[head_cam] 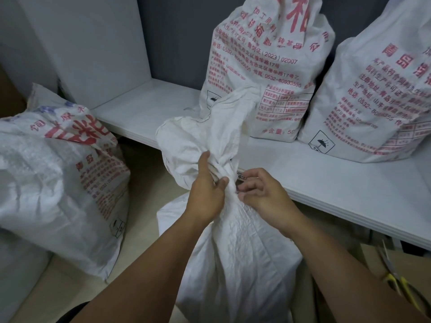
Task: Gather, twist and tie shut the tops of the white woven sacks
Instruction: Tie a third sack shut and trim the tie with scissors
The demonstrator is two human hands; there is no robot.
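White woven sack stands on the floor between our arms, just beside a white ledge. Our left hand grips its twisted neck - thumb pointing up - while our right hand pinches the same neck with curled fingers. A printed sack stands on the ledge behind.

White surface: runs beyond and to right of right grip.
Far sack upright on surface, beyond both grips.
Right sack upright beside it, touching.
Beige floor: below grips.
Plain sack stands on floor directly under grips.
Slumped sack on floor, left of left grip.
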